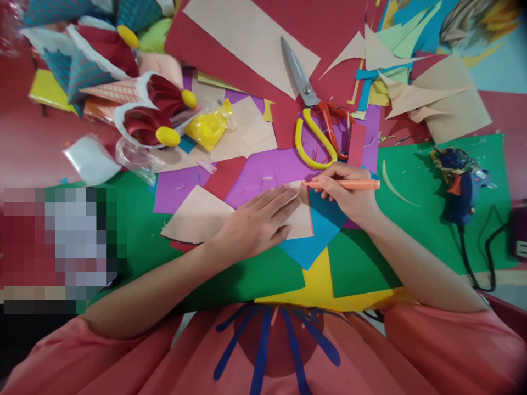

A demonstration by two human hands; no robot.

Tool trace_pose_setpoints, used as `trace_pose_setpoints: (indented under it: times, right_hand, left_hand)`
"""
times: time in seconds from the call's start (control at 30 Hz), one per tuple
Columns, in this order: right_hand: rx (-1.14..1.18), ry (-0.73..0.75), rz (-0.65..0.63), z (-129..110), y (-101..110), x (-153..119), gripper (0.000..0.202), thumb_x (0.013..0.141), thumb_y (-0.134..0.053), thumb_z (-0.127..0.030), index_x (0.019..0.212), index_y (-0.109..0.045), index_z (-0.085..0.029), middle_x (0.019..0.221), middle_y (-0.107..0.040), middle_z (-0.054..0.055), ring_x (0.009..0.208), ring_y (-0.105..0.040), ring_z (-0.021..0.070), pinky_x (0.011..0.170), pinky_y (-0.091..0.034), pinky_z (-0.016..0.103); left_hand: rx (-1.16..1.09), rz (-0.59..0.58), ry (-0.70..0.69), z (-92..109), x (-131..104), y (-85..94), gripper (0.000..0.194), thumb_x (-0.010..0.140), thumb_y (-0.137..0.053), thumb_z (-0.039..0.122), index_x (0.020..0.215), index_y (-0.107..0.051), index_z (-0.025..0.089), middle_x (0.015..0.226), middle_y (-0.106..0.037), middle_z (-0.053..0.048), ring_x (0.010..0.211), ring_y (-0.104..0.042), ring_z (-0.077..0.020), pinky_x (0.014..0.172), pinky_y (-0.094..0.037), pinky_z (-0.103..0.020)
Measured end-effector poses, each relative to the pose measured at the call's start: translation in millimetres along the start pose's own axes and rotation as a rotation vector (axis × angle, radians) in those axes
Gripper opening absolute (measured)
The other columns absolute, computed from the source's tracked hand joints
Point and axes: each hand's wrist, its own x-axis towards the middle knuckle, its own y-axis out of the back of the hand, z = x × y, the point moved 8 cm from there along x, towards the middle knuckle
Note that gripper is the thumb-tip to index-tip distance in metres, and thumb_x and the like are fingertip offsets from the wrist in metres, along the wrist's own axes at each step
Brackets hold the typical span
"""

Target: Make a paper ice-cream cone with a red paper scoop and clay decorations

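In my right hand (349, 189) is an orange felt-tip pen (360, 185), gripped with its tip at the upper right corner of a cream paper piece (302, 219). An orange line runs down that paper's right edge. My left hand (261, 216) lies flat over the paper, fingers stretched toward the pen tip. To its left shows a cream piece with a curved edge (197, 216); my hand hides whether the two are joined. Blue paper (325, 219) sits under the right side. Just above my right hand rest large scissors (307, 90) with yellow and red handles, blades apart.
Paper cones with red pleated tops (150, 129) and a yellow wrapped packet (209, 126) lie upper left. Cream offcuts (428, 90) are heaped upper right. A blue glue gun (463, 192) with a cord lies on green sheet (403, 219) at right.
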Motion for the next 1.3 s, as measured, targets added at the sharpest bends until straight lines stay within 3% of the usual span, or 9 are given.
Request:
trace_pose_setpoints:
  times: [0.27,0.57,0.83,1.1,1.3]
  right_hand:
    - [-0.049,0.025,0.019,-1.4,-0.1,-1.1,0.022,0.089,-0.060,-0.032,0.073,-0.064,-0.018,0.062,-0.062,-0.002,0.054,-0.056,0.0092,0.052,-0.041,0.024]
    - [-0.001,0.043,-0.004,-6.8,-1.0,1.6,0.020,0.082,-0.060,-0.026,0.063,-0.061,-0.018,0.056,-0.059,-0.002,0.052,-0.053,0.0088,0.049,-0.039,0.024]
    - [0.084,-0.005,0.012,-1.6,0.5,1.5,0.020,0.079,-0.061,-0.025,0.060,-0.061,-0.018,0.052,-0.059,-0.002,0.046,-0.052,0.0082,0.044,-0.037,0.023]
    - [-0.009,0.028,-0.001,-5.2,-0.7,0.0,0.024,0.084,-0.060,-0.030,0.063,-0.060,-0.018,0.054,-0.058,-0.002,0.050,-0.053,0.0089,0.048,-0.038,0.024]
    - [-0.015,0.028,-0.002,-8.4,-1.3,0.4,0.022,0.077,-0.060,-0.024,0.056,-0.058,-0.019,0.053,-0.059,-0.002,0.050,-0.052,0.0090,0.049,-0.038,0.025]
  left_hand:
    - [0.034,0.027,-0.035,2.5,0.8,3.5,0.044,0.097,-0.048,0.026,0.136,-0.049,0.006,0.143,-0.055,-0.018,0.134,-0.054,-0.0287,0.110,-0.050,-0.041]
    - [0.034,0.034,-0.033,3.2,1.8,5.0,0.044,0.097,-0.048,0.026,0.136,-0.049,0.006,0.143,-0.056,-0.018,0.134,-0.054,-0.0288,0.110,-0.049,-0.041]
    - [-0.029,-0.012,0.007,-0.9,-1.0,-1.4,0.049,0.098,-0.045,0.027,0.144,-0.042,0.010,0.149,-0.050,-0.017,0.141,-0.046,-0.0275,0.114,-0.045,-0.043]
    - [-0.009,0.004,0.002,-0.2,-0.5,0.0,0.048,0.098,-0.045,0.027,0.143,-0.042,0.010,0.148,-0.051,-0.017,0.141,-0.047,-0.0267,0.114,-0.045,-0.042]
    - [0.004,-0.003,-0.004,0.6,0.3,1.6,0.047,0.098,-0.046,0.027,0.141,-0.045,0.008,0.147,-0.052,-0.017,0.139,-0.049,-0.0270,0.114,-0.045,-0.041]
